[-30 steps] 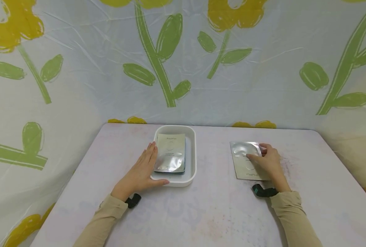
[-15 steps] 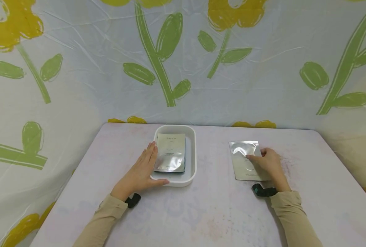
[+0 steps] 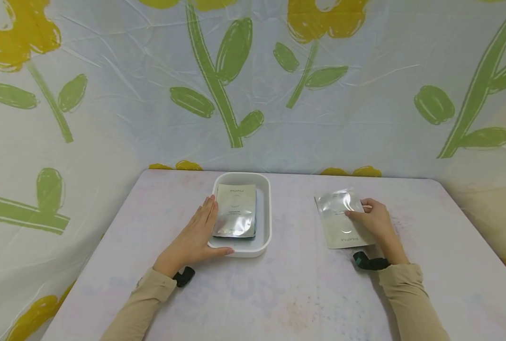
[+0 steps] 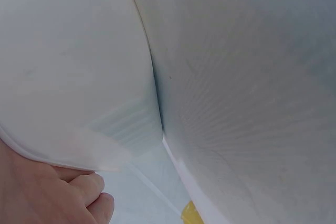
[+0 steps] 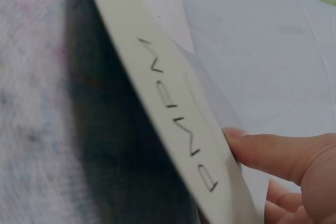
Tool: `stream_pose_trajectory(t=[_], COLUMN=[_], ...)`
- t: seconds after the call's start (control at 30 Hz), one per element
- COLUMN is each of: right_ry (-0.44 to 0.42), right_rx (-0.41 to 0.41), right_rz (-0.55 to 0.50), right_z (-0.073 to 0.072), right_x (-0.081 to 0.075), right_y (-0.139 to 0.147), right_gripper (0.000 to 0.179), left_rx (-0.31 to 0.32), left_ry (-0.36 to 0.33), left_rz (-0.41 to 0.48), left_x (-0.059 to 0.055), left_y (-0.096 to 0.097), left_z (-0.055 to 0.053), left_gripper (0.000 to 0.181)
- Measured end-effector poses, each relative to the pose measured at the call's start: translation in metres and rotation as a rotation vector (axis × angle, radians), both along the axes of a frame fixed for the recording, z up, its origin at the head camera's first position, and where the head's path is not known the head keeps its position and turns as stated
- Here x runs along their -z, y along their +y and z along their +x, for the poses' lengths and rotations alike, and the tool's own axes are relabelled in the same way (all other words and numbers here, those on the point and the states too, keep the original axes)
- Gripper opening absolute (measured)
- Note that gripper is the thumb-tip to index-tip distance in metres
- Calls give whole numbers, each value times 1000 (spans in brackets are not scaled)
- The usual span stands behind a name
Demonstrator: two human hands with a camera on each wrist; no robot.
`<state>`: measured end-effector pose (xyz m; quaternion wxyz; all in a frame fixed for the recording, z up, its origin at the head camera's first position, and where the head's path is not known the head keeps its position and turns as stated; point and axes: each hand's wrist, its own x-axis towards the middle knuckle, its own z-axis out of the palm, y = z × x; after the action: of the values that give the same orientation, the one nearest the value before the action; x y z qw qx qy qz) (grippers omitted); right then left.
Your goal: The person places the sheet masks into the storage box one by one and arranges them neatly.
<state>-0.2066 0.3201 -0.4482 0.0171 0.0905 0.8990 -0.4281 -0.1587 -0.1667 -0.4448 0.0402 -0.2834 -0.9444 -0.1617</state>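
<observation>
My right hand [image 3: 374, 220] pinches a flat sheet mask packet [image 3: 342, 225] by its right side, thumb on top and fingers beneath. The packet is cream and silver, its PMPM lettering upside down in the head view; the right wrist view shows the packet [image 5: 173, 114] tilted, with a dark shadow under it. With fingers straight, my left hand [image 3: 193, 237] rests along the left side and near corner of a white tray [image 3: 263, 241]. Inside the tray lies a stack of packets, a cream PMPM sheet mask packet [image 3: 236, 210] on top. The left wrist view shows the tray's outer wall [image 4: 79, 66] above the fingers.
A pale, faintly stained table [image 3: 253, 293] carries everything. Behind and at the sides hangs a white cloth [image 3: 376, 94] printed with yellow flowers and green leaves. Black straps with camera mounts [image 3: 370, 261] sit at the wrists.
The right hand has shifted slightly right and lifted the packet's right part, so the packet now tilts and its shine has changed. The left hand and tray have stayed put.
</observation>
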Motion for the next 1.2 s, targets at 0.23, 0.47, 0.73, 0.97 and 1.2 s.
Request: stream_pose_trajectory(t=[0.23,0.47,0.73,0.97,1.2], right_ry=[41,117,127,123,169], right_rx=[-47,-21,53,46,-20], right_rz=[-176,-238,-346,-574,-675], right_z=[1,0,2,0,-9], right_x=[-6,-5,-13,-29,-41], right_y=[0,0,-6,-23,-52], right_gripper=[78,73,55,49,53], left_rx=[-5,-7,-14,-12,-18], left_ry=[-8,-16,-42,-38,-35], left_rz=[-6,-13,-15,-12,-8], left_x=[0,-1,-3,-2,-2], left_y=[0,0,1,1,1], left_z=[-1,-2,-2,-1,-1], left_gripper=[127,127,128,127,128])
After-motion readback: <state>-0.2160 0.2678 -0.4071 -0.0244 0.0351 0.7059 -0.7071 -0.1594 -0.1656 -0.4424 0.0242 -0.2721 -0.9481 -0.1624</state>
